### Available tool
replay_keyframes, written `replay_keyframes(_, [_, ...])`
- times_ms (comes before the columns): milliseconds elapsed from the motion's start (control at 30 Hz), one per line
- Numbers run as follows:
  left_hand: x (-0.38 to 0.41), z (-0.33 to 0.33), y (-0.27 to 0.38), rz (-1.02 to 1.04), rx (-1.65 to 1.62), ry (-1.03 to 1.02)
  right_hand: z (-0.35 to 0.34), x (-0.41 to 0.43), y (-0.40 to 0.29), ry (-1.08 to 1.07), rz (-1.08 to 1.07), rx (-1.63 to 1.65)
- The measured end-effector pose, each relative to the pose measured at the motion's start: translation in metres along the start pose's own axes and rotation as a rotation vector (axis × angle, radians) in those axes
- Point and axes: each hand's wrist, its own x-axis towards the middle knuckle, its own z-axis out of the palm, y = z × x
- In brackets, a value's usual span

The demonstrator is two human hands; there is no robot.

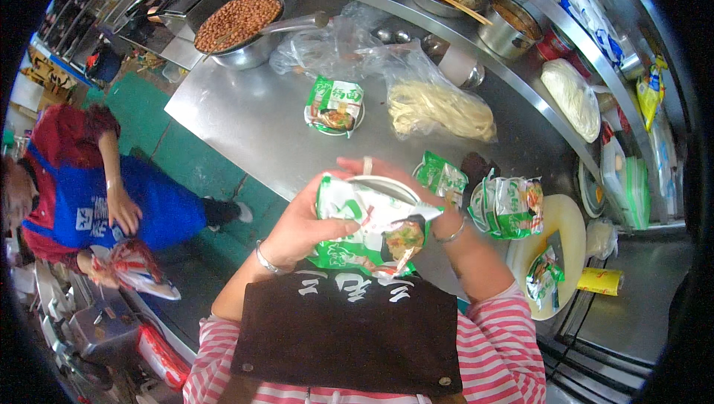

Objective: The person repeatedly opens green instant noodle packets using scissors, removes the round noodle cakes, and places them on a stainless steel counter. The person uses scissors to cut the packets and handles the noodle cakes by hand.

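Note:
Close to my chest, I hold a white bowl (385, 184) with a green-and-white noodle packet (362, 225) over its near side. My left hand (312, 223) grips the left side, its thumb pressed on the packet. Around the far and right side of the bowl curls my right hand (401, 172), with a pale band on one finger; the packet and bowl hide part of it. Another noodle packet (334, 104) lies on a bowl farther out on the steel table (240, 119). To the right are a green packet (443, 178) and a bowl topped with a packet (510, 206).
A bag of noodles (440, 106), clear plastic bags (329, 47) and a basin of peanuts (240, 22) occupy the table's far side. A cutting board (566, 225) bears a knife and a packet (545, 276). At left stands a person in a blue apron (150, 203), holding a plastic bag.

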Motion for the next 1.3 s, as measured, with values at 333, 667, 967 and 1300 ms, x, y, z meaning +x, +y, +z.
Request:
replay_keyframes(333, [0.013,-0.029,-0.030,0.092,0.256,0.072,0.001,0.009,-0.065,0.134,-0.065,-0.007])
replay_keyframes(667, [0.040,-0.060,-0.057,0.175,0.476,0.192,0.012,0.011,-0.018,0.355,-0.143,-0.073])
replay_keyframes(967, [0.051,-0.070,-0.057,0.174,0.541,0.003,-0.030,0.029,-0.035,0.345,-0.057,0.126])
replay_keyframes(1300, [0.073,-0.096,-0.083,0.056,0.322,0.225,0.018,0.011,0.028,0.503,-0.124,-0.438])
